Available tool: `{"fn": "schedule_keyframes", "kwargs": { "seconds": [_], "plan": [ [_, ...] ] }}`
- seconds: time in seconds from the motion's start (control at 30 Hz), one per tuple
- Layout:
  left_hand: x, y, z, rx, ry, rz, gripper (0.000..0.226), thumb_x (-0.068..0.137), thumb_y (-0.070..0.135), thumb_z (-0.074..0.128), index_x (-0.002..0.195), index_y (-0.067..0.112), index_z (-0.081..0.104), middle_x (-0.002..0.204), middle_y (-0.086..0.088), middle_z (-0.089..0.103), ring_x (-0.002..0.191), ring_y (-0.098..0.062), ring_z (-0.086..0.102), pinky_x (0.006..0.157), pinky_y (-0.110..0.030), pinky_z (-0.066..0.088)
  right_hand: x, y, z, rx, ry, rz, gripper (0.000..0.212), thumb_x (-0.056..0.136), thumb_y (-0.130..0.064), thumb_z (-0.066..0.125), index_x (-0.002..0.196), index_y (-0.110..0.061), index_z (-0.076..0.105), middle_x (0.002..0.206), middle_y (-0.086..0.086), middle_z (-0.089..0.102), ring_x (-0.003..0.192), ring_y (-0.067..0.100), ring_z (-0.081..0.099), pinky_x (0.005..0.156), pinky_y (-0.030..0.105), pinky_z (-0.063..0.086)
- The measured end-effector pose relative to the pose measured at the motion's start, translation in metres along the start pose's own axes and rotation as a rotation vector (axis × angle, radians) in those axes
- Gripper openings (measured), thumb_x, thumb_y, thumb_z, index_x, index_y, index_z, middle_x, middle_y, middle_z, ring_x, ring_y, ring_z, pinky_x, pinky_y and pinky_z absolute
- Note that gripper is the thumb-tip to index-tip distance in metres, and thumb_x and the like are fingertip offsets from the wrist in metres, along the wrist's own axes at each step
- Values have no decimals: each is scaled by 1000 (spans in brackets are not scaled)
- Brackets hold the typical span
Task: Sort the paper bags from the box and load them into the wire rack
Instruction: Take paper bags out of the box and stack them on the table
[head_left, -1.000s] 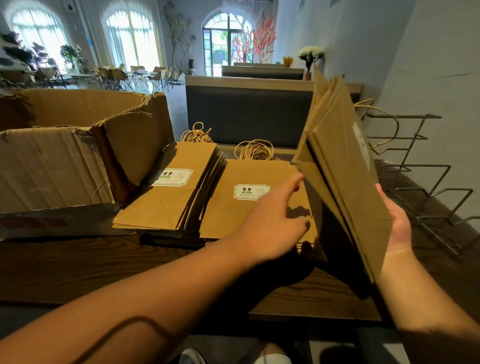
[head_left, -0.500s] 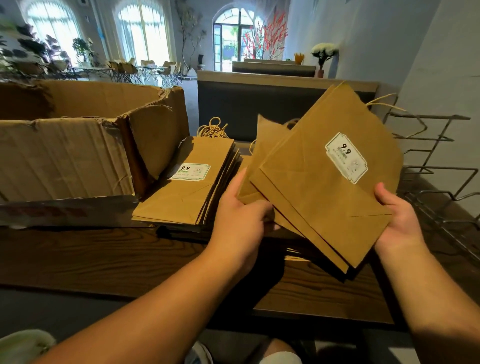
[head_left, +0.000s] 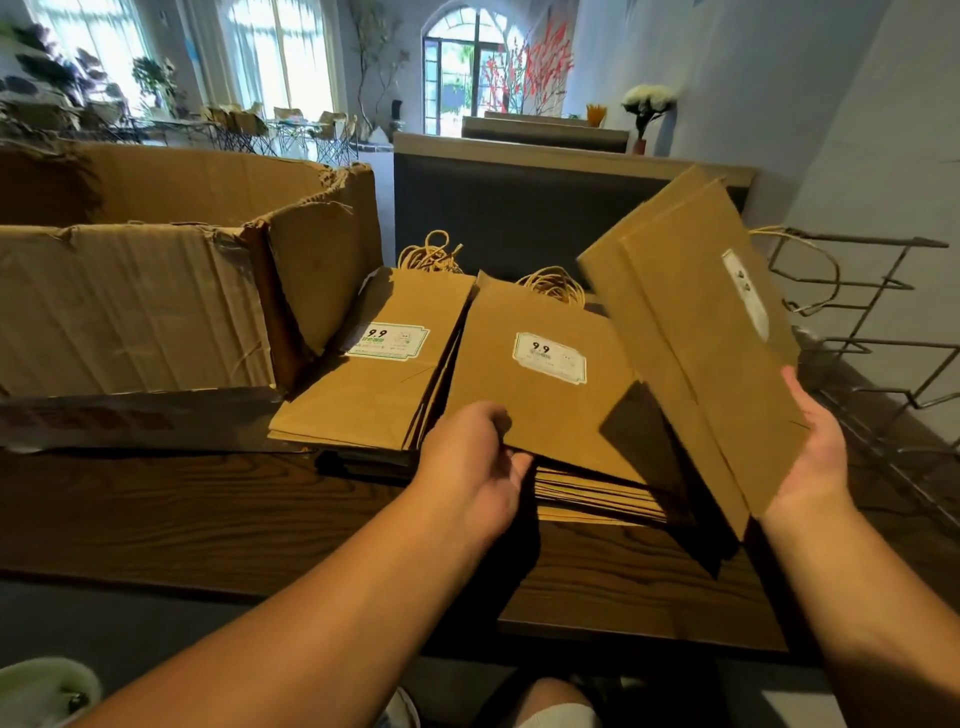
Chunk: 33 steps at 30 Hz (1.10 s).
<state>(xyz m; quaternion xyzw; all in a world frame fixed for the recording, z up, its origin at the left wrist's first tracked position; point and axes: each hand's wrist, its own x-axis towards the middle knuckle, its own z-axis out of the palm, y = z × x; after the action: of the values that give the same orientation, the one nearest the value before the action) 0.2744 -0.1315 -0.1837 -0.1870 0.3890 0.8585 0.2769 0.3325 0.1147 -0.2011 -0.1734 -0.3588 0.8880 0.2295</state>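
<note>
Two stacks of flat brown paper bags lie on the wooden table: a left stack (head_left: 374, 384) and a right stack (head_left: 540, 395), each with a white "9.9" label on top. My left hand (head_left: 478, 457) pinches the near edge of the top bag of the right stack, thumb above and fingers curled under. My right hand (head_left: 815, 457) holds a bundle of bags (head_left: 691, 332) from beneath, tilted up on edge above the table's right side. The wire rack (head_left: 883, 343) stands just right of that bundle, and twine handles reach over its near wires.
A large torn cardboard box (head_left: 130, 312) stands open at the left, its flap beside the left stack. A dark bench back (head_left: 519, 208) rises behind the table (head_left: 208, 514). A white wall runs close behind the rack.
My left hand let go of the fanned bundle and dropped to the near edge of the right stack. My right hand swung the bundle up and right, uncovering that stack's label.
</note>
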Motion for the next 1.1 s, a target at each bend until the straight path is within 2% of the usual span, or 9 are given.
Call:
{"fn": "schedule_keyframes", "kwargs": {
  "seconds": [0.1, 0.23, 0.33, 0.43, 0.53, 0.7, 0.8, 0.93, 1.1],
  "plan": [
    [-8, 2, -1, 110, 32, -59, 15, 98, 16, 57, 108, 6, 63, 111, -19, 66, 98, -33, 68, 74, -39, 59, -2, 1, 2, -16, -5, -8, 32, 98, -48, 54, 115, -25, 70, 91, -2, 77, 79, 18, 76, 59, 35, 61],
    [-14, 9, -3, 275, -36, -157, 17, 98, 26, 51, 96, 12, 58, 85, -11, 61, 76, -22, 62, 63, -33, 48, -1, 4, 2, -23, 3, -13, 32, 99, -48, 53, 117, -25, 68, 87, -3, 77, 75, 18, 76, 55, 35, 60],
    [-17, 8, -5, 334, -67, -234, 23, 104, 25, 44, 100, 6, 57, 66, -8, 62, 60, -18, 64, 55, -29, 52, 1, 7, 1, -34, 5, -16, 35, 99, -48, 53, 123, -26, 66, 89, -3, 77, 77, 18, 76, 56, 35, 60],
    [-15, 3, -8, 380, -65, -213, 28, 106, 25, 47, 117, 2, 57, 75, -10, 68, 57, -19, 70, 47, -28, 57, 0, 10, 2, -38, -9, -16, 34, 100, -47, 51, 121, -25, 66, 87, -3, 77, 75, 17, 76, 55, 34, 60],
    [-14, 1, -7, 334, -41, -165, 27, 105, 30, 51, 121, 9, 57, 74, -13, 69, 53, -23, 69, 46, -32, 59, -2, 11, 3, -38, -27, -18, 32, 101, -46, 49, 117, -24, 66, 86, -3, 77, 75, 17, 76, 55, 33, 60],
    [-19, 0, -13, 439, -59, -256, 50, 100, 60, 43, 76, 16, 50, 65, -6, 69, 48, -18, 65, 40, -23, 52, -2, 10, 1, -39, -27, -5, 36, 100, -47, 52, 124, -25, 66, 94, -3, 77, 79, 18, 76, 58, 35, 61],
    [-21, -2, -18, 462, -61, -275, 50, 105, 48, 41, 65, 20, 46, 65, -6, 69, 48, -18, 66, 42, -22, 52, -1, 11, -1, -36, -17, -8, 40, 98, -48, 54, 130, -26, 64, 97, -3, 76, 82, 19, 76, 60, 36, 61],
    [-17, -4, -21, 465, -62, -219, 42, 106, 36, 45, 69, 18, 47, 63, -6, 69, 47, -18, 66, 40, -23, 53, 0, 12, -3, -40, -24, -6, 39, 99, -47, 53, 129, -25, 64, 97, -2, 76, 82, 20, 76, 59, 36, 61],
    [-11, -2, -23, 311, -37, -147, 37, 104, 47, 47, 84, 17, 56, 69, -7, 73, 52, -19, 69, 39, -25, 53, -1, 11, -4, -42, -24, 3, 40, 95, -47, 56, 128, -26, 64, 95, -2, 76, 78, 20, 76, 59, 37, 61]
  ]
}}
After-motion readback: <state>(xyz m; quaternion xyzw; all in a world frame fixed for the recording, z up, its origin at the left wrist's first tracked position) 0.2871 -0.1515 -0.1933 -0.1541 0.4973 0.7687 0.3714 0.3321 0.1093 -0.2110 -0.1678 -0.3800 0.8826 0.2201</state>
